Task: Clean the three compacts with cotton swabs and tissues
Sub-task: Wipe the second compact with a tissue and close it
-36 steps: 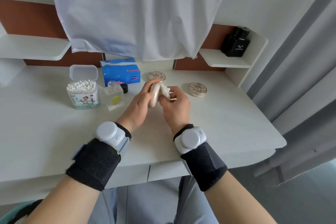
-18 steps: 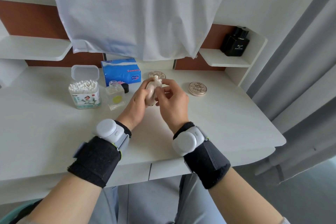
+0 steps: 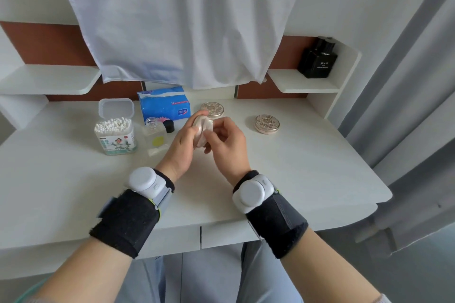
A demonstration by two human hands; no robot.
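Note:
Above the white desk (image 3: 307,170) my left hand (image 3: 181,149) grips a round pale gold compact (image 3: 201,128), which stands on its edge. My right hand (image 3: 227,146) pinches a small wad of white tissue (image 3: 208,132) against the compact's face; most of the tissue is hidden by the fingers. Two more gold compacts lie shut on the desk, one (image 3: 212,109) just behind my hands and one (image 3: 267,123) to the right. An open box of cotton swabs (image 3: 115,134) and a blue tissue pack (image 3: 163,106) stand at the back left.
A small uncapped glass bottle (image 3: 155,136) and its black cap (image 3: 169,126) sit between the swab box and my left hand. A black perfume bottle (image 3: 316,60) is on the right shelf. A white cloth (image 3: 172,19) hangs over the back. Grey curtains (image 3: 406,106) hang at the right.
My right hand has slid the tissue from the compact's right side onto its face. The tissue, plainly visible a second ago, is now mostly covered by the fingers. The left hand keeps its hold.

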